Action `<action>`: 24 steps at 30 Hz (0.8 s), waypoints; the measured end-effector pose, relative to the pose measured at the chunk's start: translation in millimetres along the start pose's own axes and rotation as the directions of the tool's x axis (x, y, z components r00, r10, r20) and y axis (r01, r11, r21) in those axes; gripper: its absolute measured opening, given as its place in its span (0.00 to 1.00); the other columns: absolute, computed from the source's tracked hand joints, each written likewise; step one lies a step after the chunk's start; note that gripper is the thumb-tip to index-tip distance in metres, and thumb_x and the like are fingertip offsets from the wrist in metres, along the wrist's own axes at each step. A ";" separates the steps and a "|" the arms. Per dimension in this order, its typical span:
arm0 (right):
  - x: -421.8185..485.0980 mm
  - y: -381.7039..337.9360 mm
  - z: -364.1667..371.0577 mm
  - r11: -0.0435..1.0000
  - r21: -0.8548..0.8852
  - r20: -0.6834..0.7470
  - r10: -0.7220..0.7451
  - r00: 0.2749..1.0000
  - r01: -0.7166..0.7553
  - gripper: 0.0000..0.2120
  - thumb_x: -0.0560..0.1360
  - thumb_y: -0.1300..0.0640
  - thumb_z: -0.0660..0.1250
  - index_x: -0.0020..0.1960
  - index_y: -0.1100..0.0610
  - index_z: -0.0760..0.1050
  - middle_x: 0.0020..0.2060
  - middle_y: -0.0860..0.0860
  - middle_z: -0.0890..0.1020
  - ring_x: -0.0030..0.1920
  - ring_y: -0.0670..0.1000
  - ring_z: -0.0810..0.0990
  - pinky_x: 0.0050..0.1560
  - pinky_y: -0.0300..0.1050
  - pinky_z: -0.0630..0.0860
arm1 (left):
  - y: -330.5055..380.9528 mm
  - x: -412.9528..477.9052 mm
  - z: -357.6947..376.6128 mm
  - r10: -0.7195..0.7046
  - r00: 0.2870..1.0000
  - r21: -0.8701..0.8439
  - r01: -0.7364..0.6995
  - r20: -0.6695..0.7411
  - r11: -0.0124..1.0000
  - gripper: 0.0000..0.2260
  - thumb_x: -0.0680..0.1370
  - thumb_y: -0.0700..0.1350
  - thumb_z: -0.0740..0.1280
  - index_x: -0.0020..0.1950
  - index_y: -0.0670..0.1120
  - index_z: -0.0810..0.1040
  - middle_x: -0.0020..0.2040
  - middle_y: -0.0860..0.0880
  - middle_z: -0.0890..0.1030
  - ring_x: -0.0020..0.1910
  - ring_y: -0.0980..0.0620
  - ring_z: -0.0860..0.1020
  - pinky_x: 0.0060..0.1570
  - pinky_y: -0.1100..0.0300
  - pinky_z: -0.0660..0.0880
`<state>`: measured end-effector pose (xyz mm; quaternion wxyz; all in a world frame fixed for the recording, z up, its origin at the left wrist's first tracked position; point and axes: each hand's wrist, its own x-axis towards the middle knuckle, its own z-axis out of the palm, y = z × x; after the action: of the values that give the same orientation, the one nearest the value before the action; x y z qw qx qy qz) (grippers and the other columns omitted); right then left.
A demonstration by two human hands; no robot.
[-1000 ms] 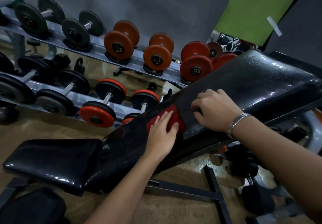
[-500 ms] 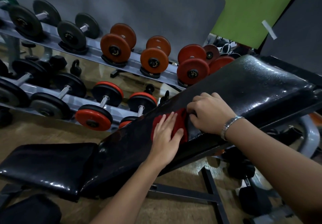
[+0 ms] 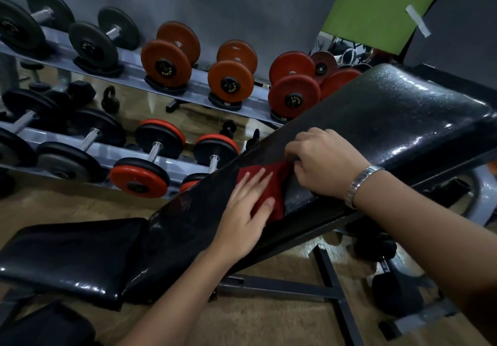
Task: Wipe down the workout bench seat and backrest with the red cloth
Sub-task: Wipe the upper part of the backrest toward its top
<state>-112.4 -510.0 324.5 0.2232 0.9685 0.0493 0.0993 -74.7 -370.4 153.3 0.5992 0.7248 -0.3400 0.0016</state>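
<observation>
The black inclined backrest (image 3: pixel 390 114) slopes up to the right, and the flat black seat (image 3: pixel 70 254) lies at the lower left. The red cloth (image 3: pixel 271 187) rests on the middle of the backrest. My left hand (image 3: pixel 244 211) lies flat on the cloth with fingers spread, pressing it down. My right hand (image 3: pixel 325 162), with a metal watch at the wrist, has its fingers curled and pinches the cloth's upper right edge. Most of the cloth is hidden under both hands.
A two-tier dumbbell rack (image 3: pixel 129 74) with black and red dumbbells stands right behind the bench. The bench's metal frame (image 3: pixel 333 289) and a black roller pad (image 3: pixel 395 294) sit on the wooden floor below right. A green mat (image 3: pixel 382 4) leans against the wall.
Both hands and the cloth have shifted slightly up the backrest. My right hand's fingers have moved onto the cloth's edge.
</observation>
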 end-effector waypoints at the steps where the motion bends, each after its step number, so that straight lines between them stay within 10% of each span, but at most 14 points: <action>1: 0.3 2.1 -1.3 1.000 0.008 0.006 0.000 1.000 0.000 0.12 0.73 0.55 0.60 0.53 0.52 0.78 0.48 0.50 0.80 0.50 0.56 0.77 0.47 0.50 0.72 | -6.7 -10.0 -6.0 0.044 0.999 0.013 -0.045 0.026 0.999 0.21 0.84 0.53 0.60 0.77 0.63 0.62 0.79 0.66 0.60 0.80 0.64 0.50 0.78 0.57 0.51; 8: 1.2 6.7 -1.7 0.998 0.060 0.007 -0.009 1.000 0.009 0.12 0.72 0.57 0.60 0.54 0.53 0.75 0.46 0.51 0.80 0.50 0.57 0.78 0.46 0.49 0.74 | -16.7 57.1 -7.5 -0.247 0.968 -0.059 0.245 -0.033 0.968 0.21 0.84 0.52 0.61 0.77 0.59 0.66 0.79 0.62 0.62 0.81 0.57 0.52 0.80 0.48 0.51; 14: -0.8 10.1 -1.4 0.992 0.125 -0.016 -0.012 1.000 0.014 0.08 0.70 0.59 0.61 0.48 0.53 0.72 0.42 0.51 0.79 0.47 0.58 0.78 0.45 0.52 0.77 | -27.3 15.9 -13.7 -0.026 0.999 -0.077 0.028 0.019 0.997 0.21 0.83 0.48 0.65 0.73 0.65 0.67 0.74 0.70 0.66 0.79 0.66 0.55 0.76 0.65 0.55; 19: -4.4 11.8 0.5 0.989 0.147 -0.015 -0.031 0.999 0.033 0.07 0.69 0.60 0.61 0.46 0.53 0.71 0.42 0.51 0.79 0.47 0.58 0.78 0.43 0.54 0.78 | -34.9 61.5 -13.3 -0.130 0.991 -0.122 0.128 -0.014 0.984 0.19 0.84 0.48 0.63 0.72 0.66 0.67 0.76 0.63 0.65 0.80 0.59 0.57 0.80 0.48 0.54; 24: -7.4 13.2 -2.6 0.985 0.157 -0.042 -0.073 0.996 0.079 0.06 0.70 0.59 0.61 0.46 0.53 0.72 0.42 0.50 0.78 0.47 0.57 0.77 0.43 0.52 0.77 | -28.2 55.6 -5.1 -0.056 0.998 -0.154 0.050 -0.031 0.987 0.19 0.83 0.46 0.64 0.71 0.62 0.72 0.75 0.63 0.69 0.79 0.60 0.59 0.80 0.52 0.55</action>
<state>-119.5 -521.7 331.3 0.1484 0.9786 0.0979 0.1038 -15.9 -391.9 153.1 0.6590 0.6852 -0.3090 -0.0277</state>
